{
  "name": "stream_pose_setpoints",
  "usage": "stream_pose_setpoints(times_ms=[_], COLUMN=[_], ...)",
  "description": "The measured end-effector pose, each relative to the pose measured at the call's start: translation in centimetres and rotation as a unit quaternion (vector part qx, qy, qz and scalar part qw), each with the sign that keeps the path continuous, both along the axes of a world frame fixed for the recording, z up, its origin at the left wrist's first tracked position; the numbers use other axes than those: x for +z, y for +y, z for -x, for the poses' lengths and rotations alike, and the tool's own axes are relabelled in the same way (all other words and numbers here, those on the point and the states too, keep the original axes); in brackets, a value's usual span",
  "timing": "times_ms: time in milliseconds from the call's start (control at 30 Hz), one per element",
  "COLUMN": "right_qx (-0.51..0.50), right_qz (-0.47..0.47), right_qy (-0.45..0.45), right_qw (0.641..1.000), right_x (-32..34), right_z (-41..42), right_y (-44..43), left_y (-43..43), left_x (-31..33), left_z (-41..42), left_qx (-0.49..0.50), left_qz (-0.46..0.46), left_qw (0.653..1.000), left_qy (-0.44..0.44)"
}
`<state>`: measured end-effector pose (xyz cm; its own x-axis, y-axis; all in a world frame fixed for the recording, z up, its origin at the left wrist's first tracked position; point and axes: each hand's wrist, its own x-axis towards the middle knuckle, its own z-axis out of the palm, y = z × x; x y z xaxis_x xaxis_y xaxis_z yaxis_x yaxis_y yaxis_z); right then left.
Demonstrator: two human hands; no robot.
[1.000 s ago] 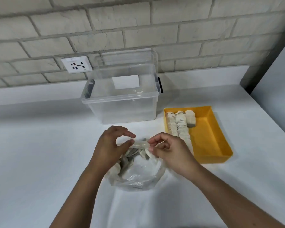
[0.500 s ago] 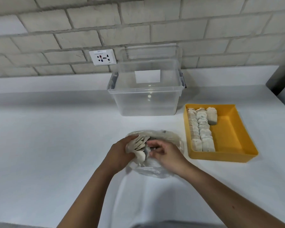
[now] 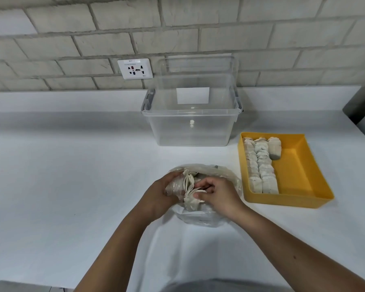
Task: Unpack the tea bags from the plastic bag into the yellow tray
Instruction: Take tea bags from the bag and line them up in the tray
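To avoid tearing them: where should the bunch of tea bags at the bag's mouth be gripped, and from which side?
Probably pinch the bunch of tea bags across its flat faces near the exposed top edges, coming from the right: the left hand covers the left side, and the plastic bag wraps the bottom.

Bright, even light from above nearly washes out the white surface [image 3: 72, 186]. Soft shadows lie around the box [image 3: 190, 131], beside the tray [image 3: 282, 200] and between the arms [image 3: 118, 239]. Wall [image 3: 198, 28] lines bow toward the edges. Fine detail is smeared and slightly soft throughout.
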<state>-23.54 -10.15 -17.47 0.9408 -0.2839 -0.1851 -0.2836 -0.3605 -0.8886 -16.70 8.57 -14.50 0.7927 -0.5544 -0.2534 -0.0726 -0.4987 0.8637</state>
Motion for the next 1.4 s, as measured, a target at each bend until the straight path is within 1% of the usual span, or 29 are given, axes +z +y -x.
stream_pose_setpoints(times_ms=[133,233,300,400,467,567,633,700,800,867,967,1067,1133,1167,1233,1333,1400], right_qx=[-0.017,-0.019,-0.02,-0.013,-0.001,0.014,0.028,0.041,0.05,0.05,0.044,0.024,0.01,0.014,0.053,0.136,0.154], right_qz=[0.021,0.023,0.045,0.086,0.095,0.098,0.117,0.134,0.143,0.124,0.062,0.004,-0.002,0.013,0.091,0.218,0.273], right_qy=[-0.016,-0.028,-0.029,-0.031,-0.042,-0.09,-0.12,-0.135,-0.154,-0.163,-0.174,-0.17,-0.153,-0.139,-0.106,-0.075,-0.064], right_qw=[0.999,0.999,0.998,0.996,0.995,0.991,0.985,0.981,0.976,0.977,0.982,0.985,0.988,0.99,0.989,0.964,0.947], right_x=[0.2,0.7,1.0,1.5,2.1,3.7,4.8,5.8,6.8,7.1,7.1,6.4,5.2,4.5,3.0,1.5,1.1], right_z=[0.8,1.4,1.8,2.5,2.7,2.5,2.1,1.6,0.9,0.7,0.5,0.6,0.9,1.0,1.2,1.2,1.2], right_y=[-0.9,-1.3,-1.4,-1.3,-1.3,-1.4,-1.5,-1.5,-1.3,-1.0,-0.5,-0.4,-0.7,-0.9,-1.2,-1.3,-1.1], left_y=[0.1,0.0,-0.1,-0.2,-0.1,0.0,0.0,-0.3,-1.1,-1.5,-2.0,-2.1,-1.9,-1.7,-1.4,-1.2,-1.2], left_x=[-0.6,-1.0,-1.0,-0.7,-0.4,0.4,1.0,1.7,2.3,2.4,2.6,2.9,2.8,2.7,2.4,2.1,2.1], left_z=[0.1,0.2,0.2,0.7,1.0,1.1,1.0,0.9,1.2,1.5,1.9,2.2,2.2,2.1,1.8,1.5,1.5], left_qx=[-0.004,-0.001,0.004,0.008,0.005,-0.002,0.005,0.008,0.023,0.046,0.07,0.091,0.118,0.13,0.146,0.161,0.164], left_qz=[0.013,0.018,0.006,-0.032,-0.05,-0.058,-0.069,-0.057,-0.031,-0.02,-0.008,-0.003,-0.007,-0.014,-0.039,-0.053,-0.049], left_qw=[1.0,1.0,1.0,0.999,0.995,0.984,0.975,0.971,0.971,0.97,0.968,0.975,0.977,0.977,0.974,0.974,0.975], left_qy=[0.02,0.014,0.0,-0.041,-0.091,-0.169,-0.213,-0.231,-0.234,-0.238,-0.239,-0.204,-0.177,-0.171,-0.166,-0.149,-0.141])
